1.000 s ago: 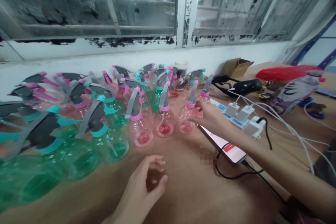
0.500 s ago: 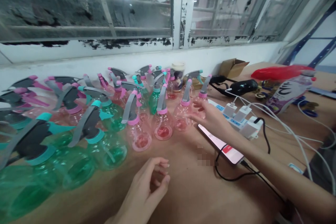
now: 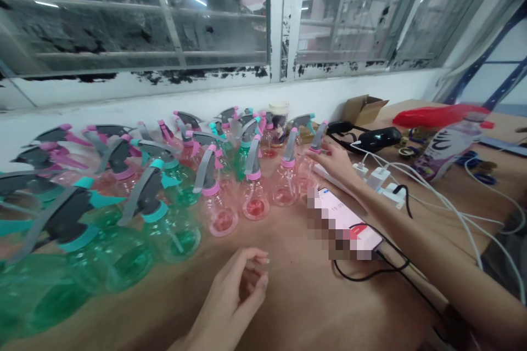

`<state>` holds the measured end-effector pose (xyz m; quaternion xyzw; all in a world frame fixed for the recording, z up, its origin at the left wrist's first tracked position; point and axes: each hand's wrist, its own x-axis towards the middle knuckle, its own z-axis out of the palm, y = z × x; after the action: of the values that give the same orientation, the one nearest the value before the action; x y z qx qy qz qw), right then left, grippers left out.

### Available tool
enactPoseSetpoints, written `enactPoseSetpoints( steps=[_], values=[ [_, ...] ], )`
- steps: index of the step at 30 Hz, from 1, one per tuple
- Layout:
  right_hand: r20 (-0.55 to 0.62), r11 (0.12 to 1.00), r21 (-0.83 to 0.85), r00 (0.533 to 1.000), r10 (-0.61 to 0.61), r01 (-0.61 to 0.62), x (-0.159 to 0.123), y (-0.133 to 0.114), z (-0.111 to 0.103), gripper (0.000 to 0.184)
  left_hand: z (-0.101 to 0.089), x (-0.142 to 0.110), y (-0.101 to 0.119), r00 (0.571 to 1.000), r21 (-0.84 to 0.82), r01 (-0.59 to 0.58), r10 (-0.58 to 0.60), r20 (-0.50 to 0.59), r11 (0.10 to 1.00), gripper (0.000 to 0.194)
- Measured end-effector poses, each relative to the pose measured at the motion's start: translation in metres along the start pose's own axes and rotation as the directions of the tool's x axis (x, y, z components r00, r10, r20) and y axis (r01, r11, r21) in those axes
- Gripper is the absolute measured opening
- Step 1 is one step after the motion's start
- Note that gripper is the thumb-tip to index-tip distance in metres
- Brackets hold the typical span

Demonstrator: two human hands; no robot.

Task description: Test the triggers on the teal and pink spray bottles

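My right hand reaches to the rightmost pink spray bottle, its fingers closed at the bottle's pink collar and partly covering it. Just left stands another clear pink spray bottle with a grey trigger head. A third pink bottle, with some red at its base, is beside that one. Low in the middle, my left hand hovers over the brown tabletop. Its fingers are loosely curled, the thumb apart, with nothing between them.
Several green spray bottles and more pink ones crowd the left side. Under my right forearm lies a phone on a black cable. Plugged-in chargers, a purple-labelled bottle, a cardboard box and a paper cup stand around.
My right hand has moved slightly up and away from me, and its fingers have closed at the rightmost pink bottle's collar. My left hand stays nearly still. The view has shifted a little.
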<state>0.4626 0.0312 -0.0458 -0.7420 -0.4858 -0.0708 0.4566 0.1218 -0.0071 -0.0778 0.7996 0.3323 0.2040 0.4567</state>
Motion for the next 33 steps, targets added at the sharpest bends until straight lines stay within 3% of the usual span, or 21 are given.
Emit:
enactPoseSetpoints(
  steps=[4,8,13,16,18,20,23,27,33],
  values=[
    [-0.023,0.998,0.049,0.999,0.032,-0.031,0.0,-0.006,0.002,0.046,-0.004,-0.003,0.001,1.0,0.024,0.006,-0.007,0.024,1.0,0.016],
    [-0.092,0.997,0.074,0.995,0.037,-0.03,-0.013,-0.019,-0.022,0.052,-0.009,-0.007,0.008,1.0,0.035,-0.012,0.012,0.017,0.999,0.013],
    [-0.094,0.996,0.052,0.994,-0.063,0.068,-0.057,-0.056,-0.063,0.044,-0.02,-0.016,0.021,0.999,0.069,-0.04,0.039,0.016,0.997,0.011],
    [0.025,0.985,0.049,0.986,-0.166,0.165,-0.093,-0.087,-0.069,0.037,-0.03,-0.027,0.027,0.999,0.076,-0.025,0.027,-0.025,0.997,0.011],
    [0.135,0.965,0.148,0.963,-0.235,0.215,-0.115,-0.11,-0.063,0.034,-0.038,-0.035,0.029,0.995,0.053,-0.029,0.034,-0.097,0.998,0.015],
    [0.296,0.928,0.295,0.902,-0.315,0.227,-0.134,-0.135,-0.051,0.031,-0.047,-0.043,0.031,0.982,0.016,-0.072,0.073,-0.175,0.997,0.028],
    [0.412,0.897,0.391,0.833,-0.369,0.204,-0.153,-0.171,-0.028,0.026,-0.064,-0.058,0.032,0.963,0.029,-0.131,0.134,-0.235,0.991,0.05],
    [0.427,0.838,0.487,0.771,-0.472,0.244,-0.17,-0.211,0.001,0.011,-0.09,-0.079,0.035,0.946,0.113,-0.155,0.18,-0.27,0.981,0.068],
    [0.407,0.734,0.601,0.67,-0.621,0.316,-0.194,-0.253,0.041,0.013,-0.121,-0.108,0.035,0.939,0.18,-0.075,0.13,-0.317,0.981,0.071]
  ],
)
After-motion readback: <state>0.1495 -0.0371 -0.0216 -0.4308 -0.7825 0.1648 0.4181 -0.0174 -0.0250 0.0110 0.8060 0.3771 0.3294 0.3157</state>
